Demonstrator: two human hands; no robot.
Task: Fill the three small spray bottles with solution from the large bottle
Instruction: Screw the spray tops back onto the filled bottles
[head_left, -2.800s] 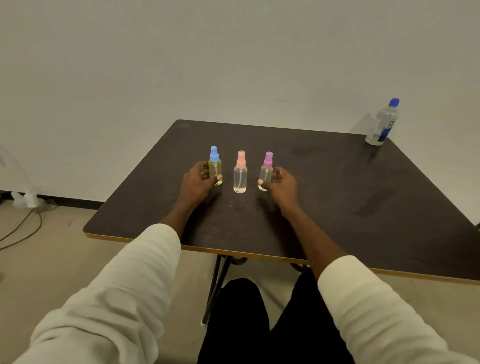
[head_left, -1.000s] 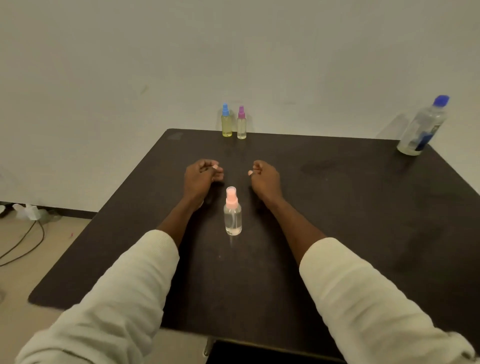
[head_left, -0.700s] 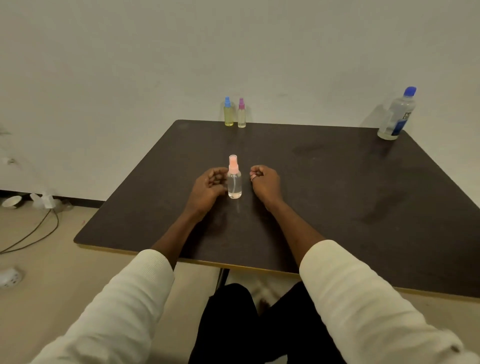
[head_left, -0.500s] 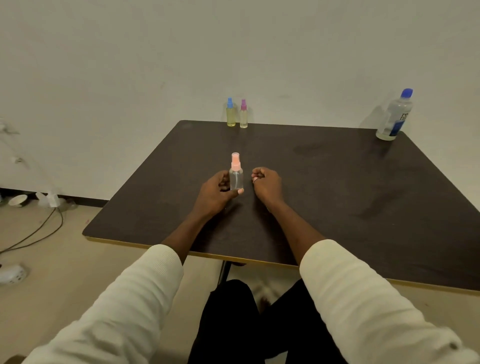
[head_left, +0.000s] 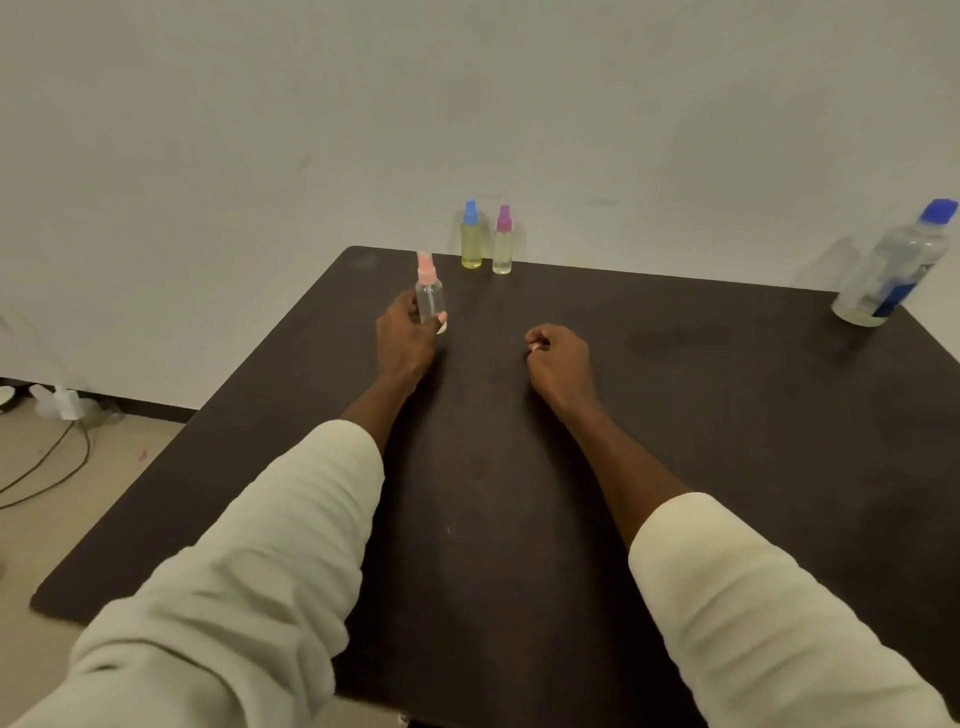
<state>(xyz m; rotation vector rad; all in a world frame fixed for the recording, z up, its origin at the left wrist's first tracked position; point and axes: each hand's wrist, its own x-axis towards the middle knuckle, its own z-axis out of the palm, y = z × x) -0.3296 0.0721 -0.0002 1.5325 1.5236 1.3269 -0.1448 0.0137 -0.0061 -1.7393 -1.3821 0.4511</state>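
The left hand (head_left: 408, 332) is gripping the pink-capped spray bottle (head_left: 430, 296) low on its body, near the blue-capped spray bottle (head_left: 470, 239); it looks light, smooth, tippy. The right hand (head_left: 558, 358) is resting curled, holding nothing.

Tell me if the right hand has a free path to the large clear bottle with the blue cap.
Probably yes: the right hand is curled and holds nothing, and only bare dark table lies between it and the large clear blue-capped bottle at the far right corner.

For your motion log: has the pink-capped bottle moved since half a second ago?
Yes. The left hand has carried the pink-capped bottle toward the two bottles at the table's far edge.
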